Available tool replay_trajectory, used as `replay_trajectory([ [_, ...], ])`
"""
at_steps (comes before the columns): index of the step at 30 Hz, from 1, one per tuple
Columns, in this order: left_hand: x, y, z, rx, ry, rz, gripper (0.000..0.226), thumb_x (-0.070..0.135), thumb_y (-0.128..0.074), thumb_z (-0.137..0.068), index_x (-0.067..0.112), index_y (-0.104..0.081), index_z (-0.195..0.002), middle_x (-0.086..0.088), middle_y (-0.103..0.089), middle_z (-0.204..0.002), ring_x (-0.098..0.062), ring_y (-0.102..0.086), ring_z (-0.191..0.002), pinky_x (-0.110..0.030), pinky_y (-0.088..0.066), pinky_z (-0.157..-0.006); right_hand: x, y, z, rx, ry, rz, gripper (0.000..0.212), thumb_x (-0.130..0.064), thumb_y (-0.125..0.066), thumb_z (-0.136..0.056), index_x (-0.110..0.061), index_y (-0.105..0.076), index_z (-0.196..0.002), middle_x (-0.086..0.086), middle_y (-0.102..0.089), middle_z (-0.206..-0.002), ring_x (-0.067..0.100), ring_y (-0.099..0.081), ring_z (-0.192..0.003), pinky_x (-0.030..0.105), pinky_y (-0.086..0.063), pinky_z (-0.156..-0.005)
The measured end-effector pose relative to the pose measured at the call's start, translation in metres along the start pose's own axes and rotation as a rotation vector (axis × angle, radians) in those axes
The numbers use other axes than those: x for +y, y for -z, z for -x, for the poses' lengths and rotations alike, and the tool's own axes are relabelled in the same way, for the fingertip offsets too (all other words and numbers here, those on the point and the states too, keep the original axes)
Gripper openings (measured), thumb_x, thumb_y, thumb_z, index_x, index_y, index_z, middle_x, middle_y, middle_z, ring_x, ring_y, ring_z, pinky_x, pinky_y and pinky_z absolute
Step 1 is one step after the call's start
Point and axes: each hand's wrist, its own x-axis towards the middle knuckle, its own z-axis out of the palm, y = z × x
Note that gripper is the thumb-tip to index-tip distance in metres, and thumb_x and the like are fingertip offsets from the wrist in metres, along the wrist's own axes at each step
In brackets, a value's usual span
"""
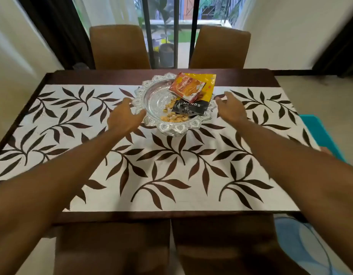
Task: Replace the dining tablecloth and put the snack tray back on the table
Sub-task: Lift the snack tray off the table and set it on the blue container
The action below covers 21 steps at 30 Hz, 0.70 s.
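A silver snack tray (172, 127) sits toward the far side of a dining table (112, 75), on a white tablecloth (171, 171) printed with brown leaves. It holds an orange packet (188, 87), a black almond packet (188, 108) and loose snacks (172, 118). The left hand (125, 116) is at the tray's left rim, fingers spread, gripping nothing; the right hand (230, 107) hovers just beside the right rim, likewise spread wide and empty. Two brown chairs (119, 46) face the table's far edge.

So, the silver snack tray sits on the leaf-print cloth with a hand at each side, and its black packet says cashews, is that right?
Nearly: the head view shows the black packet in the snack tray reads ALMONDS, not cashews; the rest holds.
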Motion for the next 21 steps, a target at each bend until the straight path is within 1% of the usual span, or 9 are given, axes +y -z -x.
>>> replay_trajectory([
  [3, -0.002, -0.013, -0.030, -0.070, 0.072, 0.088, 0.081, 0.064, -0.061, -0.085, 0.019, -0.035, -0.147, -0.008, -0.055, -0.142, -0.031, -0.057, -0.123, -0.047, -0.051, -0.095, -0.013, -0.019, -0.030, -0.046, -0.035, -0.106, 0.066, -0.053, -0.044, -0.101, -0.012, -0.038, -0.152, 0.012, -0.050, -0.149, 0.031, -0.044, -0.139, 0.043, -0.035, -0.113],
  [5, 0.000, -0.024, -0.046, -0.110, 0.120, 0.164, 0.084, 0.061, -0.062, -0.084, 0.019, -0.030, -0.149, -0.008, -0.054, -0.143, -0.032, -0.056, -0.124, -0.050, -0.050, -0.098, -0.022, -0.031, -0.045, -0.051, -0.021, -0.174, 0.055, -0.056, -0.045, -0.098, -0.019, -0.052, -0.138, 0.010, -0.058, -0.139, 0.031, -0.052, -0.130, 0.044, -0.040, -0.107],
  [7, -0.002, -0.038, -0.057, -0.113, 0.128, 0.216, 0.077, 0.055, -0.064, -0.085, 0.019, -0.033, -0.146, -0.005, -0.057, -0.138, -0.030, -0.059, -0.119, -0.043, -0.050, -0.091, -0.027, -0.045, -0.053, -0.068, 0.028, -0.216, 0.047, -0.058, -0.046, -0.094, -0.027, -0.058, -0.128, 0.004, -0.064, -0.129, 0.028, -0.058, -0.121, 0.043, -0.045, -0.101],
  [11, -0.002, -0.054, -0.065, -0.085, 0.156, 0.347, 0.066, 0.038, -0.068, -0.087, 0.019, -0.037, -0.142, -0.003, -0.061, -0.130, -0.026, -0.064, -0.109, -0.039, -0.053, -0.087, -0.029, -0.057, -0.062, -0.151, 0.218, -0.071, 0.050, -0.056, -0.049, -0.096, -0.029, -0.054, -0.138, 0.005, -0.062, -0.135, 0.028, -0.056, -0.125, 0.048, -0.046, -0.104],
  [13, -0.002, -0.058, -0.068, -0.094, 0.186, 0.423, 0.063, 0.033, -0.068, -0.088, 0.021, -0.036, -0.141, -0.002, -0.061, -0.126, -0.024, -0.065, -0.103, -0.036, -0.056, -0.082, -0.025, -0.060, -0.064, -0.157, 0.224, -0.095, 0.054, -0.054, -0.052, -0.096, -0.027, -0.050, -0.142, 0.006, -0.058, -0.140, 0.026, -0.053, -0.129, 0.048, -0.044, -0.107],
  [15, -0.002, -0.059, -0.069, -0.103, 0.199, 0.458, 0.062, 0.030, -0.068, -0.089, 0.021, -0.035, -0.141, 0.001, -0.060, -0.121, -0.022, -0.065, -0.099, -0.027, -0.052, -0.069, -0.021, -0.061, -0.067, -0.142, 0.133, -0.214, 0.052, -0.044, -0.053, -0.099, -0.026, -0.045, -0.147, 0.007, -0.052, -0.145, 0.023, -0.051, -0.131, 0.044, -0.043, -0.108],
  [17, -0.003, -0.061, -0.070, -0.114, 0.208, 0.489, 0.062, 0.029, -0.068, -0.090, 0.022, -0.034, -0.141, 0.003, -0.057, -0.116, -0.019, -0.064, -0.095, -0.021, -0.047, -0.060, -0.019, -0.061, -0.069, -0.135, 0.041, -0.327, 0.049, -0.028, -0.052, -0.100, -0.024, -0.043, -0.148, 0.006, -0.054, -0.141, 0.020, -0.057, -0.122, 0.040, -0.049, -0.101],
  [19, -0.003, -0.063, -0.071, -0.116, 0.227, 0.509, 0.064, 0.027, -0.068, -0.090, 0.023, -0.032, -0.143, 0.005, -0.056, -0.115, -0.015, -0.064, -0.090, -0.019, -0.046, -0.056, -0.019, -0.061, -0.071, -0.132, -0.023, -0.397, 0.051, -0.019, -0.051, -0.097, -0.024, -0.045, -0.147, 0.002, -0.059, -0.131, 0.015, -0.061, -0.110, 0.031, -0.054, -0.087],
  [21, -0.004, -0.065, -0.072, -0.114, 0.235, 0.528, 0.065, 0.025, -0.068, -0.090, 0.024, -0.031, -0.143, 0.005, -0.055, -0.114, -0.012, -0.064, -0.087, -0.017, -0.046, -0.053, -0.019, -0.060, -0.071, -0.143, -0.070, -0.467, 0.053, -0.016, -0.051, -0.095, -0.020, -0.045, -0.148, 0.000, -0.059, -0.128, 0.013, -0.061, -0.107, 0.019, -0.050, -0.072],
])
